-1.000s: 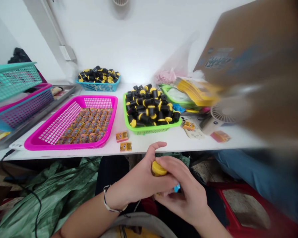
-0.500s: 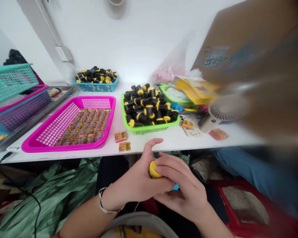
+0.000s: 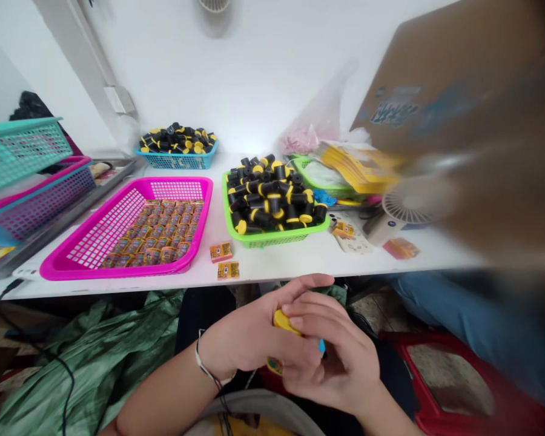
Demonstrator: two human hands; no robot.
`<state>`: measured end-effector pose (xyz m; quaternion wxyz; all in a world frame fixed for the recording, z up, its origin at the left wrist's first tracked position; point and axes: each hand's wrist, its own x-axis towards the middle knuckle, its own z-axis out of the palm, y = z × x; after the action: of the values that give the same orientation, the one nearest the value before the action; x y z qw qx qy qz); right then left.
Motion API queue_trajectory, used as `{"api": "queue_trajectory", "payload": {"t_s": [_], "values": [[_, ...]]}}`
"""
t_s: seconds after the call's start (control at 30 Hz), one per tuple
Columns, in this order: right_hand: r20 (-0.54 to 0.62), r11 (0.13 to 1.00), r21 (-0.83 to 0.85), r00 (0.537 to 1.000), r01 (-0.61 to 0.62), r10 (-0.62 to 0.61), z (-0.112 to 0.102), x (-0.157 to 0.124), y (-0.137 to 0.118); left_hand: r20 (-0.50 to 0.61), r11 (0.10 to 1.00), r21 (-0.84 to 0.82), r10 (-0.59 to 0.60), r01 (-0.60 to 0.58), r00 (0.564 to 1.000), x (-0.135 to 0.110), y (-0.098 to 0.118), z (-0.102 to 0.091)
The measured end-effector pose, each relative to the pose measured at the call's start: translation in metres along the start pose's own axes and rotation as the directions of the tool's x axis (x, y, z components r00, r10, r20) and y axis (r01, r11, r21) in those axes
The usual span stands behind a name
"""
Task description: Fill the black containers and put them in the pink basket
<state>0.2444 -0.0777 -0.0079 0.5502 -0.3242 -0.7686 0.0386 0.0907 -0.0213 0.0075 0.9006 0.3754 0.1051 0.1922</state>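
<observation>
Above my lap, my left hand [image 3: 258, 333] is wrapped round a small canister with a yellow cap [image 3: 285, 322]. My right hand [image 3: 338, 348] closes over it from the other side, its fingertips on the cap. Most of the canister's body is hidden by my fingers. Below my left hand a bit of colourful printed label [image 3: 275, 365] shows; I cannot tell whether it is on the canister. A small bright blue patch [image 3: 321, 346] peeks out between my hands, its kind unclear. A corded bracelet [image 3: 209, 363] circles my left wrist.
Beyond my hands stands a green basket [image 3: 277, 239] of black, yellow-capped canisters. A pink basket [image 3: 113, 274] holds rows of labelled canisters. Two stacks of printed cards [image 3: 227, 270] lie near the table edge. A blue basket [image 3: 177, 160], a small fan [image 3: 406, 203] and a cardboard box [image 3: 418, 79] stand farther off.
My left hand has rolled over to the right, its index finger now reaching above my right hand. The yellow cap has tilted and sunk deeper between my fingers; a colourful label now shows below.
</observation>
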Motion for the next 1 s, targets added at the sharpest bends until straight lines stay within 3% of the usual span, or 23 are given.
{"api": "queue_trajectory", "payload": {"t_s": [0.07,0.17,0.27,0.53,0.73,0.93,1.0], "values": [[0.012,0.998,-0.065,1.000,-0.008,0.009,-0.001,-0.001,-0.001,-0.026,1.000,0.026,0.015,-0.014,1.000,0.001,-0.001,-0.003],[0.029,0.983,-0.182,0.999,-0.007,0.013,-0.004,-0.004,-0.004,-0.100,0.972,0.229,0.075,-0.050,0.992,-0.003,0.000,-0.004],[0.055,0.979,-0.203,0.998,0.006,0.005,-0.007,-0.006,-0.009,-0.125,0.943,0.331,0.051,-0.006,0.991,-0.010,0.001,0.000],[0.037,0.988,-0.123,0.995,-0.090,0.095,0.002,0.003,-0.018,-0.153,0.959,0.276,0.105,-0.059,0.983,-0.014,-0.005,0.010],[0.087,0.989,-0.089,0.988,-0.121,0.128,0.002,-0.002,-0.017,-0.195,0.985,0.161,0.094,-0.063,0.976,-0.014,-0.005,0.013],[0.155,0.986,-0.074,0.975,-0.147,0.157,-0.006,0.001,-0.018,-0.077,1.000,0.007,0.023,-0.023,0.997,-0.014,-0.005,0.002],[0.124,0.979,-0.117,0.976,-0.167,0.181,-0.009,0.003,-0.017,-0.028,0.998,-0.069,0.000,-0.002,1.000,-0.013,-0.005,-0.005]]}}
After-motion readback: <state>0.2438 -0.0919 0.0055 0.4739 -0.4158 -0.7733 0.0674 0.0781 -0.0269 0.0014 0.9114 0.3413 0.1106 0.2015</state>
